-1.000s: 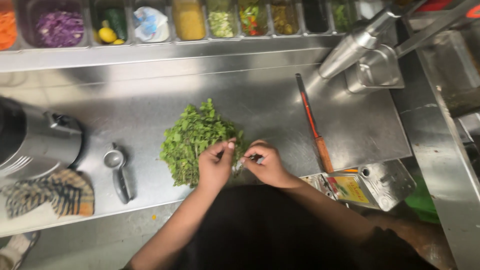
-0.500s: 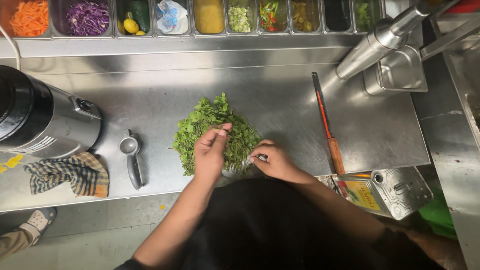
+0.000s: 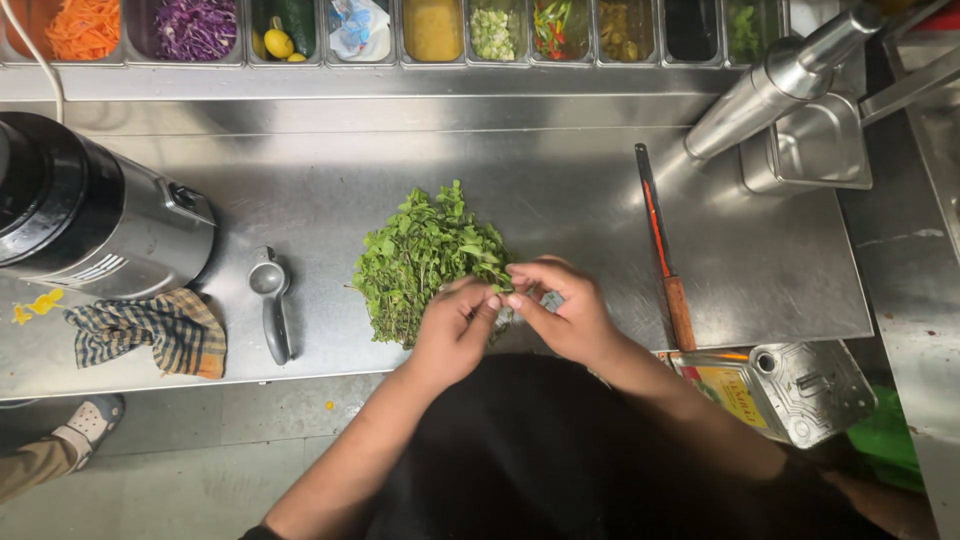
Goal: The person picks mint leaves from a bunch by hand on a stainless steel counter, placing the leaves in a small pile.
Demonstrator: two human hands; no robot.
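Now both your hands pinch one herb sprig (image 3: pixel 500 300) by the herb pile (image 3: pixel 425 262), mid-worktop. Left hand (image 3: pixel 455 330) and right hand (image 3: pixel 565 312) meet fingertip to fingertip; picking leaves needs a light pull.

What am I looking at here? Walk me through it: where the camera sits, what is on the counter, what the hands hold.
There is no machine: a person works with bare hands, and the one camera is worn on their head, looking straight down.

The left hand and right hand meet at the near edge of a pile of green herbs, pinching a sprig between the fingertips.

They work on a steel counter. On it lie a knife to the right, a metal squeezer to the left, then a checked cloth and a dark round appliance. Along the far edge runs a row of bins with chopped vegetables. A tin can sits below the counter's near right corner.
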